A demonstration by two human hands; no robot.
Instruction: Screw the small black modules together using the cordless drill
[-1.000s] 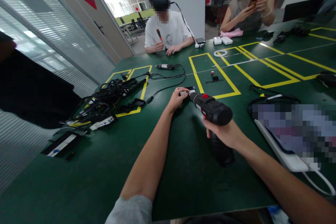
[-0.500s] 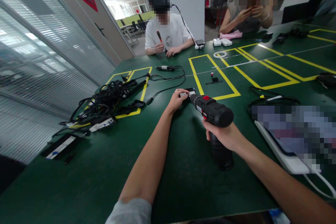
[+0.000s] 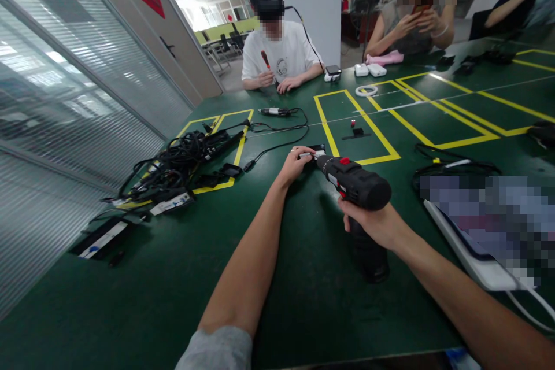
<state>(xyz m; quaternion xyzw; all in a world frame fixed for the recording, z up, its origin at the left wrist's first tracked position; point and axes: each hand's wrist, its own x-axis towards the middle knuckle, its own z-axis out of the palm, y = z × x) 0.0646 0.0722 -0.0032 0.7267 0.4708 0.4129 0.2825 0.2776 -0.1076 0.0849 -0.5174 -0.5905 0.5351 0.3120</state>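
A black cordless drill point(image 3: 358, 182) with red switches is in my right hand point(image 3: 373, 222), whose fingers wrap its grip. Its chuck points forward and left, toward a small dark piece with a pale part point(image 3: 318, 150) on the table. My left hand point(image 3: 295, 165) has its fingers closed on that piece, steadying it beside the drill's tip. Fingers and chuck partly cover the piece, so its kind is unclear, and I cannot make out where the bit touches it.
Tangled black cables point(image 3: 186, 159) and power adapters lie left on the green table point(image 3: 173, 300). Yellow tape point(image 3: 377, 159) marks rectangles. A white-edged tablet-like device point(image 3: 468, 266) sits at the right. Across the table, one person point(image 3: 281, 58) holds a screwdriver point(image 3: 265, 59); another person point(image 3: 416, 29) holds a phone.
The whole view has shifted slightly. Both hands, the drill and the small piece keep about the same positions relative to each other.
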